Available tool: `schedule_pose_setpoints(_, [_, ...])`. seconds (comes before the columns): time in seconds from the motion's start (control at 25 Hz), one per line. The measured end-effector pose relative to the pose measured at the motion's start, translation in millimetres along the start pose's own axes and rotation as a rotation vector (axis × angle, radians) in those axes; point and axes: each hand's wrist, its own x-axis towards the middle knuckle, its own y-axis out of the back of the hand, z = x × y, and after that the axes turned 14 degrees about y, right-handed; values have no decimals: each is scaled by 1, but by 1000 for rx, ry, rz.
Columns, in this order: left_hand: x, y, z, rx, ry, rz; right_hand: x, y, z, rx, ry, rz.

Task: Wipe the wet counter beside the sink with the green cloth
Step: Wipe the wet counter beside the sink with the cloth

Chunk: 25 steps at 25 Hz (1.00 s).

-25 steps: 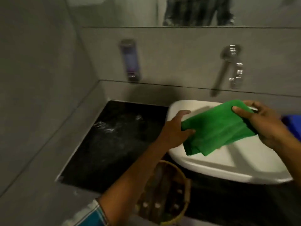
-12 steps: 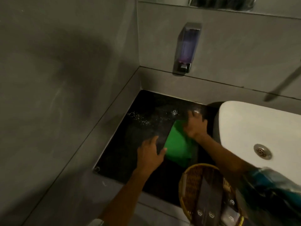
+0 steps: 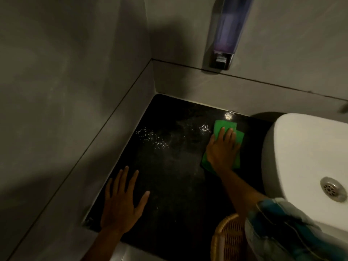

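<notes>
Shifted toward back wall since 0.5 s ago: folded green cloth lying on wet black stone counter beside white sink. Right hand pressing flat on it; left hand splayed, empty. Soft, light, likely bunching; pinning centrally advisable.

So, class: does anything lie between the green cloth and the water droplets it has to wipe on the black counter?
Nothing visible does. The green cloth, pressed flat under the right hand, sits just right of the droplets; only bare black counter lies between. The left hand rests nearer the front edge, out of that path.
</notes>
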Motion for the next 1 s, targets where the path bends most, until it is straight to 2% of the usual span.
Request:
schedule_pose_setpoints(0.08, [1, 1, 0, 1, 15, -12, 26, -5, -14, -37, 90, -10])
schedule_pose_setpoints(0.16, [0, 2, 1, 4, 22, -33, 32, -15, -42, -43, 270, -57])
schedule_pose_setpoints(0.32, [0, 2, -1, 5, 34, -41, -12, -37, -106, -54, 863, -238])
schedule_pose_setpoints(0.4, [0, 1, -1, 2, 34, -42, -42, -38, -105, -93, 1051, -275])
schedule_pose_setpoints(0.48, [0, 2, -2, 3, 30, -45, -49, -31, -69, -131, 1008, -212])
schedule_pose_setpoints(0.52, [0, 3, -1, 4, 26, -49, -43, -26, -43, -155, 889, -162])
schedule_pose_setpoints(0.64, [0, 4, 1, 1, 27, -56, -8, 0, 24, -156, 373, -90])
schedule_pose_setpoints(0.72, [-1, 5, 2, 4, 30, -60, 20, 8, 27, -114, 204, -131])
schedule_pose_setpoints(0.92, [0, 3, 1, 11, 49, -35, 51, -28, -84, -76, 397, -183])
schedule_pose_setpoints(1.0, [1, 1, 0, 14, 45, -26, 42, -38, -123, -57, 548, -252])
